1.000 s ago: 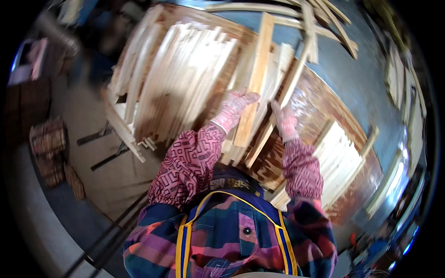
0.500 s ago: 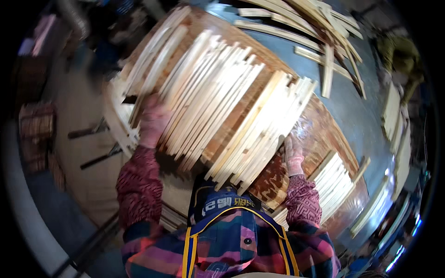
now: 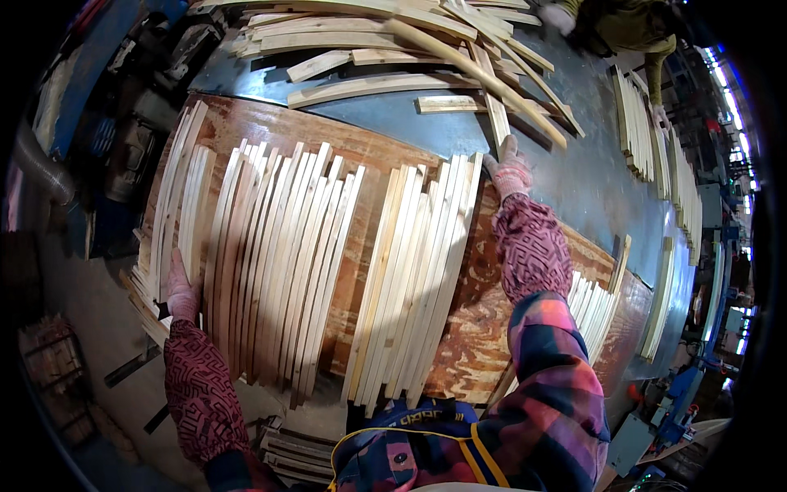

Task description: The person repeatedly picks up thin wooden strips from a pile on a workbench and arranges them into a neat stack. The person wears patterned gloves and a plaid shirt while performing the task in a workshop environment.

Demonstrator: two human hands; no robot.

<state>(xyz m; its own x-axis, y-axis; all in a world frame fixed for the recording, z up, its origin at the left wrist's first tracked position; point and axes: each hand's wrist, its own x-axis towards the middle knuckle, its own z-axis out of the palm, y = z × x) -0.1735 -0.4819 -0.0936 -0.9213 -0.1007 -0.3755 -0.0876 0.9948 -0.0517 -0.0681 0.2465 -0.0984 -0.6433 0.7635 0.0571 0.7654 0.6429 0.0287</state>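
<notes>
My left hand (image 3: 182,289), in a pink work glove, lies between the leftmost wooden strips (image 3: 168,197) and a wide row of pale strips (image 3: 279,271). Its visible fingers are stretched out along the wood. My right hand (image 3: 513,170), gloved too, reaches past the far end of a second row of strips (image 3: 414,271), its fingers apart. The fingertips are close to the near end of a loose strip (image 3: 494,119) in the far pile; whether they touch it I cannot tell. Both rows lie side by side on a worn brown board (image 3: 471,344).
A jumbled pile of wooden strips (image 3: 377,86) lies on the grey table (image 3: 566,193) beyond the board. More short strips (image 3: 586,307) lie at the right. Another person (image 3: 631,33) stands at the upper right, one hand by stacked strips (image 3: 635,131).
The view has turned, so the rows stand more upright in it. My right hand has moved from the right row's near side to its far end. My left hand stays by the left strips.
</notes>
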